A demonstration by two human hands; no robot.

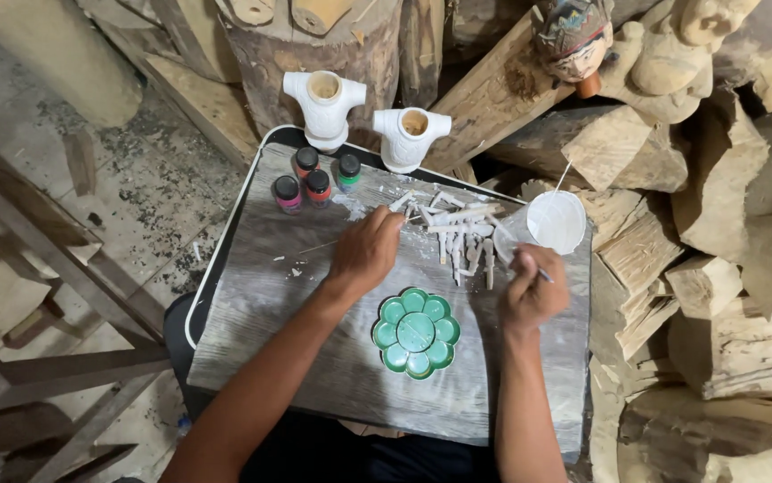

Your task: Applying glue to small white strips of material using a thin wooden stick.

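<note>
My left hand (365, 251) reaches over the grey wooden board (314, 349) with its fingertips on a pile of small white-painted wooden pieces (458, 234). My right hand (531, 293) is closed around a thin brush (542, 275) beside a white cup of paint (556, 221), from which a thin stick pokes out. A green flower-shaped palette (416, 332) lies on the board between my forearms.
Several small paint bottles (314, 179) stand at the board's far left. Two white-painted doll torsos (324, 106) (409, 136) stand behind it. A painted puppet head (572, 40) and stacked wood blocks (726, 268) crowd the right; wooden frames lie on the dusty floor at left.
</note>
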